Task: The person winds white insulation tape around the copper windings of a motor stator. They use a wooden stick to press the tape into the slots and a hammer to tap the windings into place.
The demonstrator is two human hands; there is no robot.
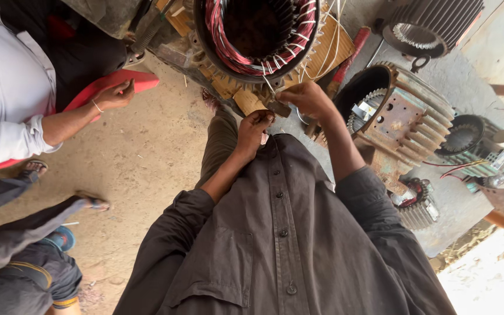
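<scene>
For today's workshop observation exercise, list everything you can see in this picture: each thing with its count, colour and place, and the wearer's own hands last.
Motor stator: one, dark housing with red and white windings, top centre.
Wooden blocks: several, tan, under the stator.
Finned motor housing: one, rusty grey, right of the hands.
Finned housing: one, dark grey, top right.
Smaller motor parts: a few, grey with red wire, right edge.
Another person: one, white sleeve, hand on a red seat, top left.
Sandalled feet: two, left.
Floor: sandy concrete.
Left hand: fingers pinched below the stator.
Right hand: at the stator's lower rim.
</scene>
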